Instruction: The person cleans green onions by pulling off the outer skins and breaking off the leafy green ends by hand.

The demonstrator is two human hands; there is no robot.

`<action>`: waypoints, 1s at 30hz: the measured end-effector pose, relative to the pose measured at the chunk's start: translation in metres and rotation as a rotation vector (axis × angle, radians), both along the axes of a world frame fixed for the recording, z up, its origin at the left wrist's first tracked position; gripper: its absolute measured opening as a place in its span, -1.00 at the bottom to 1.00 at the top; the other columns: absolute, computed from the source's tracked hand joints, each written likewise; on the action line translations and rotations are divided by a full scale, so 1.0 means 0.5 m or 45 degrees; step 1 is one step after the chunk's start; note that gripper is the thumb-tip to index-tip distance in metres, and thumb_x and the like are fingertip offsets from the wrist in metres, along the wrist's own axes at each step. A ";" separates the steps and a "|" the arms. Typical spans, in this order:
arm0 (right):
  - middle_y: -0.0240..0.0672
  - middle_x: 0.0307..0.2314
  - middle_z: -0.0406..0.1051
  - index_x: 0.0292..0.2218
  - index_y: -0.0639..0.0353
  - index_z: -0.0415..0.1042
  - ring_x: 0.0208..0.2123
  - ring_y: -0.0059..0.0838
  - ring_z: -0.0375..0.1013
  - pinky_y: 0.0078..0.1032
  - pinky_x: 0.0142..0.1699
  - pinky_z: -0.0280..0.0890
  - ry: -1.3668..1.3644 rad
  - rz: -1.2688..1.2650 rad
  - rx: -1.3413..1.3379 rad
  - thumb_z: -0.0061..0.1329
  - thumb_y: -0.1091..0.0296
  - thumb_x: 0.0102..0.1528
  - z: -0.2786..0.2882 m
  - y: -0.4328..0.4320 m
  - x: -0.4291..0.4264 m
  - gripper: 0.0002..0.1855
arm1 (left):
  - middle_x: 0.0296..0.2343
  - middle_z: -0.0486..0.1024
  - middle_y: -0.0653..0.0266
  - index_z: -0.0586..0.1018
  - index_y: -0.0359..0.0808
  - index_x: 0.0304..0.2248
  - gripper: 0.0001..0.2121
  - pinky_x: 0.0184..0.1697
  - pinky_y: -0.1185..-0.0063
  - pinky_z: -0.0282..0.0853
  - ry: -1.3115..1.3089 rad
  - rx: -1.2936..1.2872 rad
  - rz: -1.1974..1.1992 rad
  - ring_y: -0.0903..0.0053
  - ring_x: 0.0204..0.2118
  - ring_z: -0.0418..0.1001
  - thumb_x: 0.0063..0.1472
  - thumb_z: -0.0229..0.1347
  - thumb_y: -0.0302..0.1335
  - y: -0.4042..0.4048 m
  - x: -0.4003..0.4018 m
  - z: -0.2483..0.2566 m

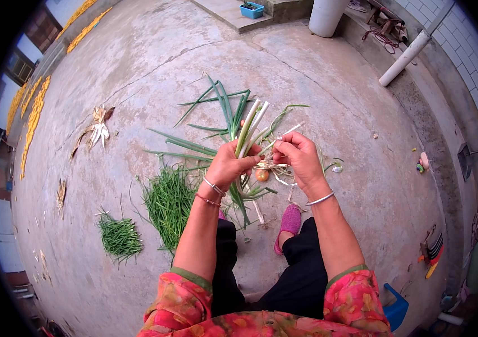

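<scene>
My left hand [234, 162] is closed around several scallions [252, 126], their white ends pointing up and away from me. Beside it, my right hand [299, 156] pinches a thin pale scallion stalk [293, 129] between thumb and fingers. More scallions with long green leaves [227, 111] lie on the concrete beyond my left hand. Under and between the hands are a round orange-brown vegetable [261, 175] and a heap of pale roots and peelings [280, 169]. A large pile of thin green chives [167, 204] lies left of my left forearm, with a smaller bundle [119, 236] farther left.
My pink slipper [290, 219] is near the peelings. Dry corn husks [98, 126] lie on the concrete floor [146, 84] at left. A blue plastic stool [396, 309] stands at lower right, and a white post [405, 59] at upper right. Yellow corn [34, 122] lines the far left.
</scene>
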State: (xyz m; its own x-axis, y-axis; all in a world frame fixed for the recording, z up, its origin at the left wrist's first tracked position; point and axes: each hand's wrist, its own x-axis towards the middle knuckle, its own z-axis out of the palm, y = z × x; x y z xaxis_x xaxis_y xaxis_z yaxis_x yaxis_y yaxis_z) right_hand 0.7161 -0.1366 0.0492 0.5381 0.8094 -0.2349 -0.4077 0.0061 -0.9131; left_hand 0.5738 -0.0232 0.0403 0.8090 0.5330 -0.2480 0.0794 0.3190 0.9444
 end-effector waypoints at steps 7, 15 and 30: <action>-0.44 -0.56 0.39 -0.47 0.24 0.37 -0.53 -0.69 0.37 -0.71 -0.40 0.29 -0.203 0.182 0.120 -0.03 0.47 -0.01 0.008 0.002 -0.021 -0.94 | -0.56 0.44 0.38 0.46 -0.35 -0.33 -0.80 -0.65 0.82 0.11 0.010 -0.038 -0.025 0.83 -0.66 0.24 0.05 0.17 -0.48 -0.007 0.005 0.022; -0.24 -0.49 0.43 -0.44 0.24 0.34 -0.50 -0.52 0.43 -0.60 -0.33 0.36 0.337 0.002 0.308 -0.12 0.53 0.02 0.023 -0.010 0.018 -0.99 | -0.64 0.43 0.40 0.49 -0.33 -0.40 -0.87 -0.68 0.81 0.03 -0.035 -0.115 0.002 0.84 -0.71 0.18 0.06 0.14 -0.47 0.002 -0.004 0.017; -0.19 -0.20 0.31 -0.25 0.30 0.34 -0.32 -0.48 0.41 -0.57 -0.27 0.39 -0.274 -0.426 0.093 -0.12 0.63 0.00 0.009 -0.031 0.093 -0.78 | -0.66 0.43 0.40 0.49 -0.32 -0.41 -0.88 -0.71 0.80 -0.06 0.004 -0.187 -0.097 0.86 -0.75 0.10 0.04 0.13 -0.49 0.004 -0.006 0.021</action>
State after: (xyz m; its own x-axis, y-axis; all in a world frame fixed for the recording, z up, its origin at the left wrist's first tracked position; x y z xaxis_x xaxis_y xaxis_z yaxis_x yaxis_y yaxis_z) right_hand 0.7625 -0.1519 0.0538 0.8052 0.5918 -0.0365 -0.1720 0.1741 -0.9696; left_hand 0.5707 -0.0214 0.0506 0.8447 0.4280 -0.3214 0.1114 0.4467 0.8877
